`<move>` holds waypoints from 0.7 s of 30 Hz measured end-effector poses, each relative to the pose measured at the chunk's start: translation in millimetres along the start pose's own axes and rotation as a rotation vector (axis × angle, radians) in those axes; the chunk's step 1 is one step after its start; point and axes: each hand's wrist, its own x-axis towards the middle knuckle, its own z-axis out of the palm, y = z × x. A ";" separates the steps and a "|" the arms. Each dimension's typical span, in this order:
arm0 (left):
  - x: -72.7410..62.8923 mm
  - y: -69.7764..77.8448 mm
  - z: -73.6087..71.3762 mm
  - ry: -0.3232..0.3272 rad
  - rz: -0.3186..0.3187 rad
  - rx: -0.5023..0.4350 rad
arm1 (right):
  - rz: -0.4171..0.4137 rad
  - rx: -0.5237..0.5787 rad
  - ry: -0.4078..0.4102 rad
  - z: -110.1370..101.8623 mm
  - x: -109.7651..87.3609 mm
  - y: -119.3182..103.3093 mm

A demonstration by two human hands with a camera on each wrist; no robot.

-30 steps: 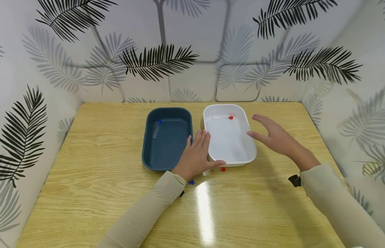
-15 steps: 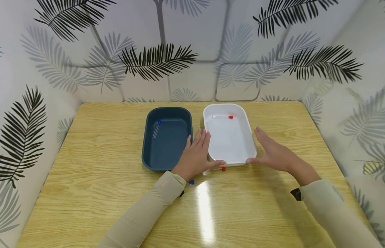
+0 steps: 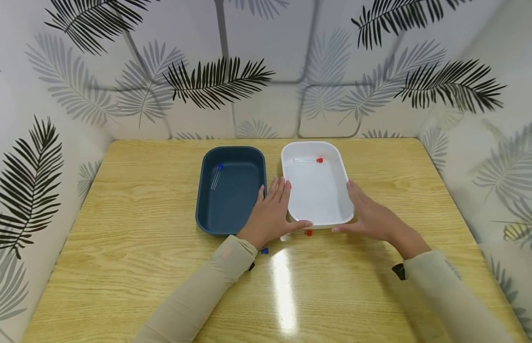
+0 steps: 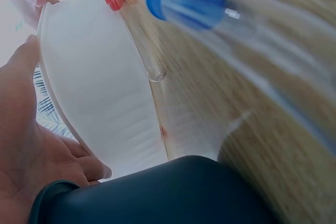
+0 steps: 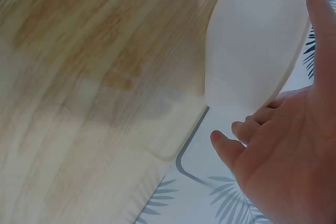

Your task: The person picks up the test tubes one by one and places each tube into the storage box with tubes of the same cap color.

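Observation:
A white bin (image 3: 319,195) stands between my two hands, a red-capped tube (image 3: 308,160) lying inside it. My left hand (image 3: 269,212) lies along its left wall with fingers extended, the thumb at the front rim. At the right front corner my right hand (image 3: 370,214) touches the bin, thumb in front and fingers along the right side. Another red-capped tube (image 4: 114,1) lies on the table by the bin's front wall, partly hidden by my left hand in the head view. Near my left wrist is a blue-capped tube (image 4: 194,2), mostly covered in the head view.
A dark blue bin (image 3: 231,219) stands left of the white one, with a blue-capped tube (image 3: 217,176) in it. My left hand fits between the two bins. Leaf-patterned walls (image 3: 266,114) border the wooden table (image 3: 141,257) at the back and sides.
My right hand has moved down and left from beside the white bin to its right front corner and now touches it. My left hand and the bins look unmoved.

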 end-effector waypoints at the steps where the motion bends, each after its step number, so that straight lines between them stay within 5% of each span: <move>1: -0.2 0.2 -0.5 -0.004 0.000 -0.001 | 0.001 0.000 0.009 0.7 0.4 -0.2; 21: 0.3 0.4 0.1 0.001 0.001 -0.014 | 0.018 0.189 0.073 13.1 1.9 2.8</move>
